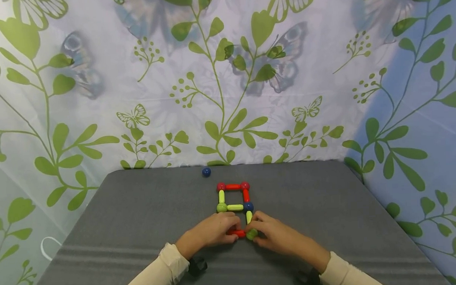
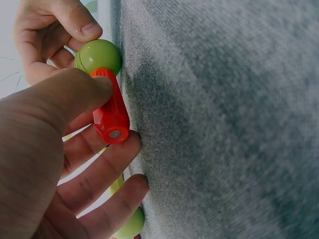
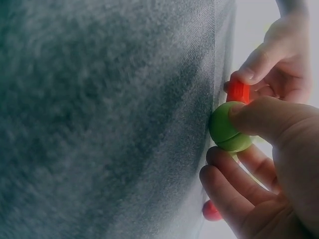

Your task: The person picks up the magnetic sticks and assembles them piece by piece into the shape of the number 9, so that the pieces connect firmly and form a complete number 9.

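My left hand [image 1: 216, 230] pinches a red magnetic rod [image 2: 112, 115] between thumb and fingers, its bare metal end showing in the left wrist view. The rod's other end meets a green ball [image 3: 229, 132], which the thumb and fingers of my right hand [image 1: 273, 234] grip. From that ball a yellow-green rod [image 1: 249, 216] runs up to a blue ball [image 1: 248, 206]. Beyond the hands lies a square of rods and balls: red balls [image 1: 221, 186] at the far corners, the blue ball and another green ball [image 1: 222, 207] at the near ones, joined by red and yellow-green rods.
A loose blue ball [image 1: 206, 172] sits near the back edge of the grey table [image 1: 147, 204]. Behind the table hangs a cloth [image 1: 245, 87] printed with leaves and butterflies. Dark straps [image 1: 197, 266] circle both wrists.
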